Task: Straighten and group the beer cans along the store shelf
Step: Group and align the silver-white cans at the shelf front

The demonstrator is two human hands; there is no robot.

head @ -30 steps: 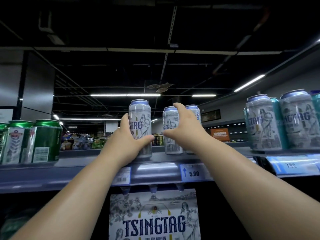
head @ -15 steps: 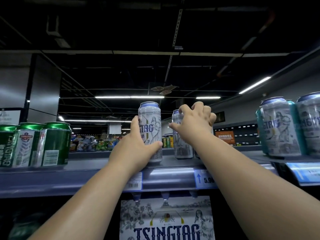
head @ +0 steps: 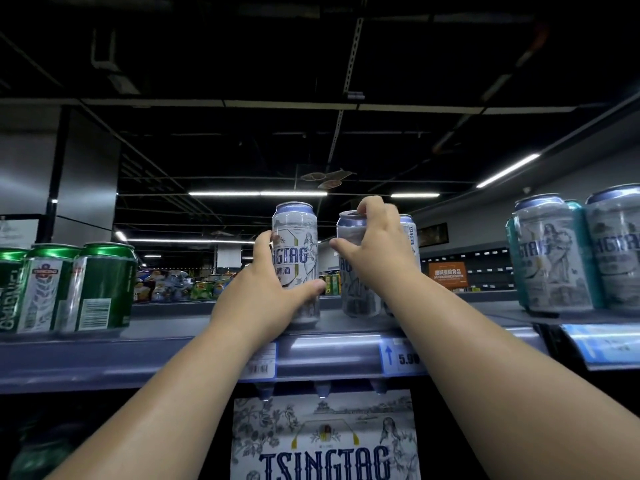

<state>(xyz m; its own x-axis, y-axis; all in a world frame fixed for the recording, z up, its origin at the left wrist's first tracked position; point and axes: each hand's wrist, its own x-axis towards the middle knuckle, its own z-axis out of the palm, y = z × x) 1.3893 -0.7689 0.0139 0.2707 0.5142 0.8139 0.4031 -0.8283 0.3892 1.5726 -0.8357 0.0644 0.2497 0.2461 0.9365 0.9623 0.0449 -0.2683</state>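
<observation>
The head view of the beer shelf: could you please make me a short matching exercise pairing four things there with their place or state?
Things:
1. green cans
2. left hand
3. right hand
4. price tag

Places or states:
A. on the shelf's front edge
B. grips the can with the full logo showing
C. stand at the far left
D. fingers curl over a can's top

Pairs: 1-C, 2-B, 3-D, 4-A

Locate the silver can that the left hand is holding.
In the head view, the silver can stands upright mid-shelf in the left hand, just left of the can in the right hand and right of the green cans.
</observation>
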